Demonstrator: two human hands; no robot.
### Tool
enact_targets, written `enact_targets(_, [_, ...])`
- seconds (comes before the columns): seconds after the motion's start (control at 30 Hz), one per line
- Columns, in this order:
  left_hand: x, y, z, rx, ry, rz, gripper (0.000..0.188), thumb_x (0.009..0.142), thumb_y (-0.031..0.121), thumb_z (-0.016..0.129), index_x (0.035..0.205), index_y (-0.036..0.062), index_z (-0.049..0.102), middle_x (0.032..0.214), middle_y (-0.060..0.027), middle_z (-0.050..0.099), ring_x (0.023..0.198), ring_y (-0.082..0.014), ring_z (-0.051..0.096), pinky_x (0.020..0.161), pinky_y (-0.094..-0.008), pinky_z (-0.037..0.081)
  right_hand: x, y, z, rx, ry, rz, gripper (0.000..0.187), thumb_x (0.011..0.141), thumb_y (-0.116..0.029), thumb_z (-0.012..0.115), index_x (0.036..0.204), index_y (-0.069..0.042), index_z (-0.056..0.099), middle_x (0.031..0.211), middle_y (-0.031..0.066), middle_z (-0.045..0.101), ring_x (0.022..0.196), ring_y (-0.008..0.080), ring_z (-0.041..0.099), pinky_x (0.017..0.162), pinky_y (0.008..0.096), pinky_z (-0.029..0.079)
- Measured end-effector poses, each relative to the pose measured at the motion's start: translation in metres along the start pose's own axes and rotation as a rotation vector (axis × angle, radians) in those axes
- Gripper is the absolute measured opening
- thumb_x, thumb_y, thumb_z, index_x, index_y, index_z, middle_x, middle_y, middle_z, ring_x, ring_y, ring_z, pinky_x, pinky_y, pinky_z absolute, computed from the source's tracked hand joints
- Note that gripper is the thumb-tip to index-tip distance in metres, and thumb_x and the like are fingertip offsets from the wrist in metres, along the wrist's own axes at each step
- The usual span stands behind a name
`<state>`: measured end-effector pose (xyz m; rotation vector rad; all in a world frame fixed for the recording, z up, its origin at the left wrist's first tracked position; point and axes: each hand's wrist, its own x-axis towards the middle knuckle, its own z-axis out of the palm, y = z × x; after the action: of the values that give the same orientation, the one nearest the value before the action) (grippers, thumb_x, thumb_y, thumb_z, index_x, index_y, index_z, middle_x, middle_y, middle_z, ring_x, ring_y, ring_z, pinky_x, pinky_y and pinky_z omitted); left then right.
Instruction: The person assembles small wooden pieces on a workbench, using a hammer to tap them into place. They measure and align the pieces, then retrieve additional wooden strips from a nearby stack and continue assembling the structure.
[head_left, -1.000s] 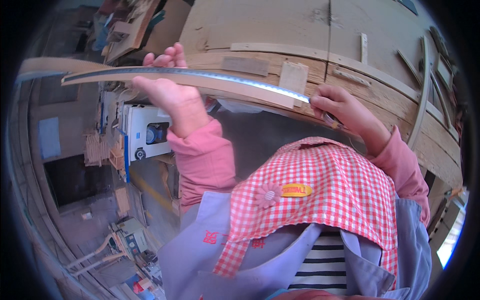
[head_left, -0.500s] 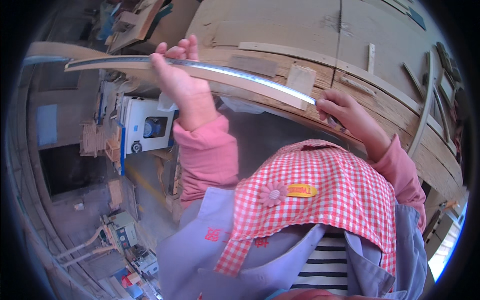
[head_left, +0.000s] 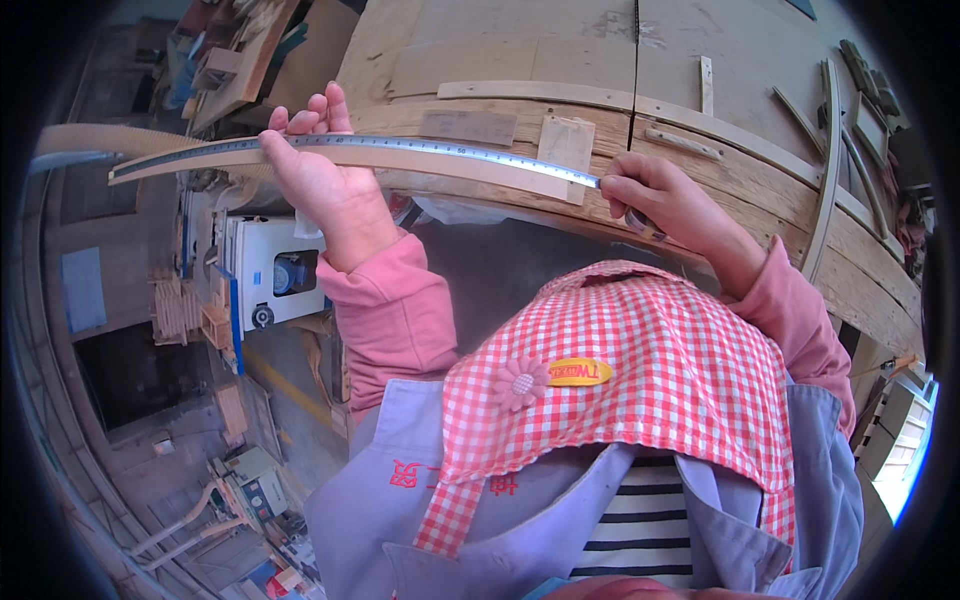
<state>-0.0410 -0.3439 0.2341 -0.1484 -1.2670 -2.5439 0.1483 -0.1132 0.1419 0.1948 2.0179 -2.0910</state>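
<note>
A long thin wooden strip (head_left: 430, 165) lies across my left hand (head_left: 325, 185). A metal measuring tape (head_left: 480, 155) with dark markings runs along the strip's upper edge. My left hand is closed on the strip, palm up, its thumb crossing strip and tape, its other fingertips pointing up beyond them. At the tape's right end my right hand (head_left: 665, 200) pinches the blade between thumb and fingers. A small rounded dark-and-yellowish thing shows under those fingers, too small to name. The strip's left end juts out freely past my left hand.
Beyond my hands stands a wooden workbench (head_left: 780, 180) with a pale block (head_left: 566, 150), a grey flat piece (head_left: 468, 126) and several battens. A white machine (head_left: 275, 262) stands at the left. A ribbed hose (head_left: 95, 138) passes behind the strip's left end.
Both hands, with the strip and tape between them, appear shifted a little to the left, along with the whole scene. The grip of each hand looks the same.
</note>
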Motion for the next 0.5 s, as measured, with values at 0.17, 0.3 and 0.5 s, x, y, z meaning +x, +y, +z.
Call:
enact_targets(0.17, [-0.004,0.002,0.003,0.013,0.026,-0.010,0.031,0.102,0.031,0.031,0.102,0.0037,0.045,0.068,-0.0075,0.052,0.076,-0.0242,0.058,0.086,-0.0458,0.056,-0.003,0.003,0.000,0.031,0.002,0.010,0.023,0.095,-0.021,0.052,0.082,-0.003,0.057,0.070,-0.0010,0.056,0.059,0.0055,0.050,0.051,0.0216,0.039])
enact_targets(0.3, [-0.003,-0.002,-0.001,0.008,0.015,-0.015,0.029,0.100,0.030,0.035,0.102,0.0031,0.045,0.070,-0.0081,0.051,0.076,-0.0240,0.057,0.088,-0.0470,0.054,-0.006,0.003,0.000,-0.031,-0.007,0.014,0.024,0.096,-0.024,0.052,0.084,-0.004,0.056,0.069,-0.0013,0.055,0.058,0.0051,0.048,0.050,0.0215,0.039])
enact_targets(0.5, [-0.010,-0.018,-0.006,0.106,-0.024,-0.105,0.023,0.097,0.027,0.044,0.103,0.0064,0.051,0.072,-0.0053,0.051,0.077,-0.0246,0.058,0.091,-0.0485,0.051,-0.015,0.012,-0.003,0.012,0.036,0.051,0.028,0.094,-0.029,0.055,0.084,-0.003,0.058,0.069,0.0021,0.059,0.058,0.0087,0.054,0.051,0.0252,0.045])
